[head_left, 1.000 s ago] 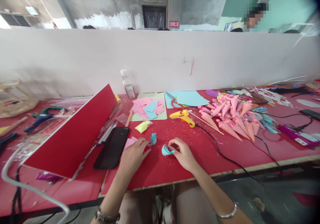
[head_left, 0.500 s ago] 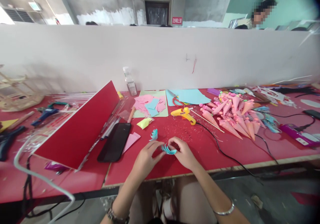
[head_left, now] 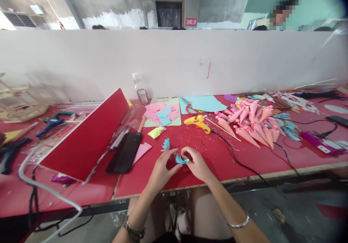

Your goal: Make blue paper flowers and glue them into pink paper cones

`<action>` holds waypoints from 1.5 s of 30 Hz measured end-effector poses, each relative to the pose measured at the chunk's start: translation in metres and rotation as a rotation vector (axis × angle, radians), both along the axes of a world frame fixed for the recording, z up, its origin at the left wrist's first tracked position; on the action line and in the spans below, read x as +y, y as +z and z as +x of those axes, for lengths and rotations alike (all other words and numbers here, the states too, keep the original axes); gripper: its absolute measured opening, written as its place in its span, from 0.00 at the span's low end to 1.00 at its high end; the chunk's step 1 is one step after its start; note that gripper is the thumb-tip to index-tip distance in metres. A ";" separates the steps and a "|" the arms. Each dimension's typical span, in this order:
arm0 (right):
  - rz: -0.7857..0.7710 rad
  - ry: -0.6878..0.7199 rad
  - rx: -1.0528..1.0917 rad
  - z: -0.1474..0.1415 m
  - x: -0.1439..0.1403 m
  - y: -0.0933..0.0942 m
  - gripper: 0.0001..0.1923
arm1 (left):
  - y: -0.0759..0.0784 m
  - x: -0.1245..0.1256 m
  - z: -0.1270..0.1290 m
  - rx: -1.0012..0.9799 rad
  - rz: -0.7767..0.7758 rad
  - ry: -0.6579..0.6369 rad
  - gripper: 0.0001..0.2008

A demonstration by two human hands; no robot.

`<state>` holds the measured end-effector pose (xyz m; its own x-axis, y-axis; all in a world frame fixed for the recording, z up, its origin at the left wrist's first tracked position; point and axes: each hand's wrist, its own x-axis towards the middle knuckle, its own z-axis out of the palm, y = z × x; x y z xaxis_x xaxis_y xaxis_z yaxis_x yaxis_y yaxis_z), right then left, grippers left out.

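A curled blue paper piece [head_left: 182, 159], with layered curved strips, is between my hands just above the red table [head_left: 152, 185]. My right hand [head_left: 197, 164] pinches its right end between thumb and index finger. The left hand [head_left: 162, 169] has its thumb and index finger curved round the piece's left side; the exact contact is partly hidden. Just beyond my left fingertips, a second curled blue paper piece [head_left: 165, 145] stands on the table. Pink paper pieces [head_left: 141, 152] lie to its left, beside a black phone [head_left: 124, 153].
A yellow glue gun [head_left: 197, 123] lies ahead, its black cable trailing right. Many pink paper cones [head_left: 251, 121] are piled at right. Pink and blue cut paper [head_left: 164, 113] and red-handled scissors [head_left: 191, 108] lie behind. A tilted red board [head_left: 89, 138] stands left, a white partition [head_left: 168, 62] behind.
The blue paper piece has turned and looks more tightly curled. My left index finger has lifted a little from its left end. The whole view has shifted slightly.
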<state>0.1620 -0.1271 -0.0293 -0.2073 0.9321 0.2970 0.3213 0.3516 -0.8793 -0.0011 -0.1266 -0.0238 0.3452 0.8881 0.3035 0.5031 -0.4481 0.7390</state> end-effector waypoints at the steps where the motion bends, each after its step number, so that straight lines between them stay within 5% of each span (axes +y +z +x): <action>1: 0.000 0.002 0.004 0.000 0.000 0.000 0.06 | 0.000 0.000 0.000 -0.006 0.003 -0.008 0.18; 7: 0.004 -0.006 0.002 0.000 0.002 -0.003 0.05 | -0.001 0.001 0.000 -0.011 0.041 -0.023 0.13; 21: -0.040 -0.053 -0.019 -0.001 0.001 -0.003 0.08 | -0.013 -0.004 0.000 0.199 0.171 0.221 0.17; 30: -0.037 -0.079 -0.023 -0.001 0.001 -0.006 0.06 | -0.010 -0.003 0.000 0.131 0.227 0.151 0.04; 39: -0.051 -0.321 -0.002 0.002 0.002 -0.009 0.02 | -0.010 0.004 -0.007 -0.075 0.130 0.111 0.05; 45: -0.011 -0.505 -0.050 0.029 0.007 -0.009 0.02 | -0.012 0.003 -0.010 -0.090 0.124 0.098 0.05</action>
